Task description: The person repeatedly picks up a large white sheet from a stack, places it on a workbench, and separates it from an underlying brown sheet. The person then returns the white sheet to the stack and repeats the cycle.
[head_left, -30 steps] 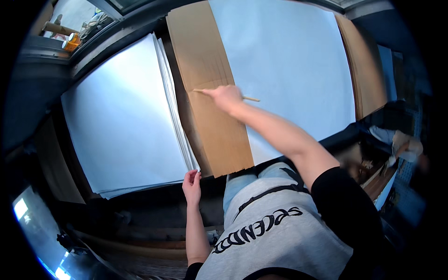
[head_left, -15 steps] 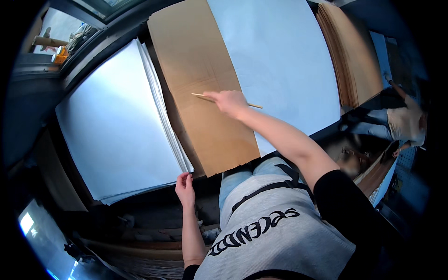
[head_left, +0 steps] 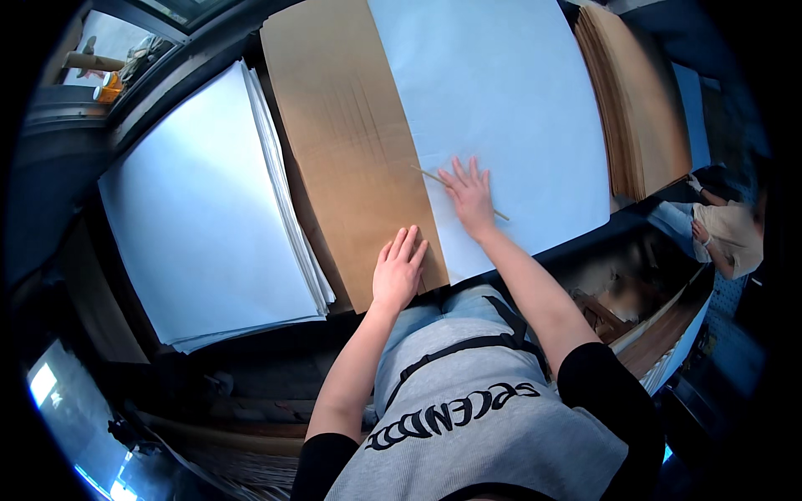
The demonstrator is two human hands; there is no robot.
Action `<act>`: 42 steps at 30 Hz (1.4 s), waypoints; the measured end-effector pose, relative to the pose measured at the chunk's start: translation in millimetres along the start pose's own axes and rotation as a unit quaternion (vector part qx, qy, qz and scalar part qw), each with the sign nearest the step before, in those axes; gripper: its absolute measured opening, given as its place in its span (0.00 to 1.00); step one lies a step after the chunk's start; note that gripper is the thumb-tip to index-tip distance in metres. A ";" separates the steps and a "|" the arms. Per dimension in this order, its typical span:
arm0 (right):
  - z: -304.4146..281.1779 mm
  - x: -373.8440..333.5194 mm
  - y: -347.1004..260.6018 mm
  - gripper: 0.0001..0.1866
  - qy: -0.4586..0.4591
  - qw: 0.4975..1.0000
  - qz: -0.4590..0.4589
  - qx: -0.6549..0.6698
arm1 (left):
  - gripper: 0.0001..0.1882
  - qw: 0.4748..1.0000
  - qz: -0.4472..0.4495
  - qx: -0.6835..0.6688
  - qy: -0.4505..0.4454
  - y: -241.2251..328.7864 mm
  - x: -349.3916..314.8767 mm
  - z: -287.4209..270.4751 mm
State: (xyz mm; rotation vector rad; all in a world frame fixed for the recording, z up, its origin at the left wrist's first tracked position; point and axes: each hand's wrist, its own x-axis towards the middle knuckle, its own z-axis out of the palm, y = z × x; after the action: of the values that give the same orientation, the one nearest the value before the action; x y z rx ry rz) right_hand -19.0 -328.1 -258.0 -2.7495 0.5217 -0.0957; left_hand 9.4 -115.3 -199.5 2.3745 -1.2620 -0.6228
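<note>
My left hand (head_left: 399, 271) lies flat on a long brown sheet of paper or card (head_left: 334, 125), close to its near right edge, fingers stretched out. Farther right, my right hand (head_left: 469, 200) rests with spread fingers on a large white sheet (head_left: 518, 100). A thin wooden stick (head_left: 428, 174) runs slantwise under the right hand, one end reaching over the brown sheet's edge and the other (head_left: 501, 216) showing past the wrist. Brown and white sheets meet along a straight edge between my hands.
To the left is a stack of white sheets (head_left: 200, 209) with uneven edges. A thick brown stack (head_left: 639, 108) stands at the far right. Beyond the table's right end is another person (head_left: 727, 238). Orange tape rolls (head_left: 109, 88) sit at the far left.
My left hand has moved from the white stack's near corner onto the brown sheet. My right hand has shifted right onto the white sheet with the stick and spread its fingers.
</note>
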 end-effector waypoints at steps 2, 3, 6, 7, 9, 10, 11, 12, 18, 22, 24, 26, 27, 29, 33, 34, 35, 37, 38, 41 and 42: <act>5.6 -2.2 -10.4 0.19 0.023 1.000 -0.015 -0.016 | 0.27 1.000 -0.002 0.009 -0.011 -1.4 -2.3 1.9; 7.8 -2.3 -15.7 0.19 0.011 1.000 -0.014 -0.008 | 0.26 1.000 -0.004 0.009 -0.013 -2.2 -2.8 2.3; 10.7 -1.1 -25.6 0.20 0.019 1.000 -0.018 -0.002 | 0.25 1.000 -0.004 0.008 -0.021 -2.4 -2.0 2.8; 11.6 -0.6 -27.3 0.20 0.020 1.000 -0.016 -0.001 | 0.25 1.000 -0.003 0.009 -0.021 -2.2 -1.8 2.8; 12.6 -0.2 -28.5 0.20 0.023 1.000 -0.017 0.001 | 0.25 1.000 -0.005 0.007 -0.017 -1.6 -2.1 2.0; 13.3 -0.3 -28.5 0.20 0.025 1.000 -0.018 0.001 | 0.24 1.000 -0.008 0.004 -0.012 -1.5 -2.5 1.8; 13.8 -0.7 -28.3 0.20 0.026 0.999 -0.020 0.001 | 0.24 1.000 -0.013 0.002 -0.020 -1.3 -3.0 1.7; 14.5 -1.2 -28.2 0.21 0.020 1.000 -0.018 -0.001 | 0.24 0.999 -0.018 -0.036 -0.001 -1.7 -3.2 1.9; 16.7 -2.9 -30.7 0.21 0.031 0.999 -0.008 -0.007 | 0.22 0.918 -0.163 -0.313 0.180 -14.2 12.1 7.4; 15.7 -2.0 -31.4 0.21 0.029 0.999 -0.018 -0.004 | 0.17 0.777 -0.274 -0.515 0.236 -30.6 32.8 12.3; 14.0 -1.9 -31.4 0.21 0.020 1.000 -0.023 -0.002 | 0.17 0.690 -0.323 -0.607 0.228 -37.1 40.1 14.1; 12.0 -2.1 -31.9 0.22 0.016 1.000 -0.024 0.003 | 0.17 0.666 -0.325 -0.631 0.228 -40.5 42.4 16.0; 10.8 -2.4 -32.5 0.22 0.005 1.000 -0.026 0.007 | 0.17 0.669 -0.332 -0.628 0.221 -40.9 42.4 17.1; 9.2 -2.5 -34.3 0.22 -0.005 0.999 -0.030 0.019 | 0.16 0.676 -0.338 -0.610 0.238 -41.1 41.1 20.0; 7.8 -2.6 -36.3 0.22 -0.004 0.999 -0.035 0.000 | 0.12 0.761 -0.395 -0.512 0.054 -41.3 34.6 26.7; 8.2 -2.8 -36.0 0.22 -0.005 0.999 -0.034 -0.001 | 0.13 0.768 -0.381 -0.512 0.059 -40.4 33.5 29.2; 9.0 -2.8 -35.8 0.22 0.000 0.999 -0.033 -0.002 | 0.14 0.766 -0.388 -0.508 0.061 -39.5 32.6 31.5; 11.3 -2.8 -34.8 0.21 0.000 1.000 -0.028 -0.004 | 0.15 0.773 -0.398 -0.489 0.066 -37.0 31.1 35.1; 12.7 -2.7 -34.5 0.21 0.011 0.999 -0.032 -0.006 | 0.16 0.781 -0.400 -0.474 0.071 -35.8 30.8 36.1; 16.1 -1.7 -34.2 0.23 0.008 1.000 -0.025 -0.015 | 0.17 0.797 -0.399 -0.446 0.083 -33.1 31.2 36.3; 16.5 -0.8 -34.5 0.23 0.010 1.000 -0.020 -0.012 | 0.17 0.801 -0.397 -0.439 0.088 -32.7 31.4 35.2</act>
State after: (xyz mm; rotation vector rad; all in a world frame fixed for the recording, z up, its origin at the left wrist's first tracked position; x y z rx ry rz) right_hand -5.8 -292.3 -261.7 -2.7848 0.4771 -0.1275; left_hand 27.9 -128.8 -252.1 1.9343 0.2186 -0.9174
